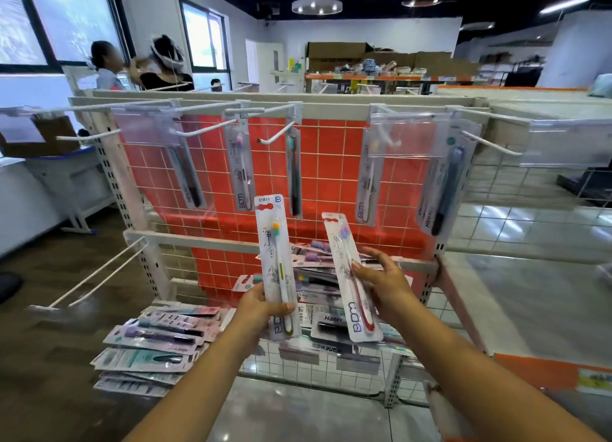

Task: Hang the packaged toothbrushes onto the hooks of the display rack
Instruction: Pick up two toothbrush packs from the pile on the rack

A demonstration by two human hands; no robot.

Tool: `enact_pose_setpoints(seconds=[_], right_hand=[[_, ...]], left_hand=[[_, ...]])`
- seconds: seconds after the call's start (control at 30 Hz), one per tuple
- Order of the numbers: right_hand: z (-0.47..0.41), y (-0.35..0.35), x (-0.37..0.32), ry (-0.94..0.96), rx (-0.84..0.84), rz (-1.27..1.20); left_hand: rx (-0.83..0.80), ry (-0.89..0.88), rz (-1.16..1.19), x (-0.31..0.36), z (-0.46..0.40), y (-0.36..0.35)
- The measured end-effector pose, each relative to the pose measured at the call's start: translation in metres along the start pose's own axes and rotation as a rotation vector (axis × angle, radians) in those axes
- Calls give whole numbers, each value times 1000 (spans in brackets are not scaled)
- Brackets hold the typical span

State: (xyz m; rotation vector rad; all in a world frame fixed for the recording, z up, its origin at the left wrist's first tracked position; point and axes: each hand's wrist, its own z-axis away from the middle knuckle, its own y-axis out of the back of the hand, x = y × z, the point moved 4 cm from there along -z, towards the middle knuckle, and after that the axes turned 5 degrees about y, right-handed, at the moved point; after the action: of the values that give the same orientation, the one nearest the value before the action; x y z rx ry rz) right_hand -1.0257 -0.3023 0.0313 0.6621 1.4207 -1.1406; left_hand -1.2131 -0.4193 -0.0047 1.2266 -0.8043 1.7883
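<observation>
My left hand point(261, 304) grips the lower part of an upright packaged toothbrush with an orange-green head point(276, 259). My right hand point(384, 282) holds a second pack with a red-handled brush point(349, 276), tilted slightly left. Both packs are below the display rack's top row of white hooks. An empty hook point(275, 136) juts out just above the left pack. Several packs hang on neighbouring hooks, such as a purple-headed one point(241, 170) and a green one point(294, 173). Behind my hands a pile of loose packs point(318, 276) lies on the wire shelf.
A stack of packs point(155, 345) lies at lower left on the shelf edge. A long double hook point(99, 272) sticks out at left. The red grid panel point(331, 163) backs the rack. Two people point(139, 65) stand beyond it. A counter point(516, 302) is on the right.
</observation>
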Motion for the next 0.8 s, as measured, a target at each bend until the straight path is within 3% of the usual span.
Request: enact_pose_setpoints(seconds=[0.2,0.8], right_hand=[[3,16,-3,-8,-63,-86],[7,14,2,78,-80,59]], left_hand=[[-33,-3,12,0,-6,-21],[1,-53,52,-4,6,-33]])
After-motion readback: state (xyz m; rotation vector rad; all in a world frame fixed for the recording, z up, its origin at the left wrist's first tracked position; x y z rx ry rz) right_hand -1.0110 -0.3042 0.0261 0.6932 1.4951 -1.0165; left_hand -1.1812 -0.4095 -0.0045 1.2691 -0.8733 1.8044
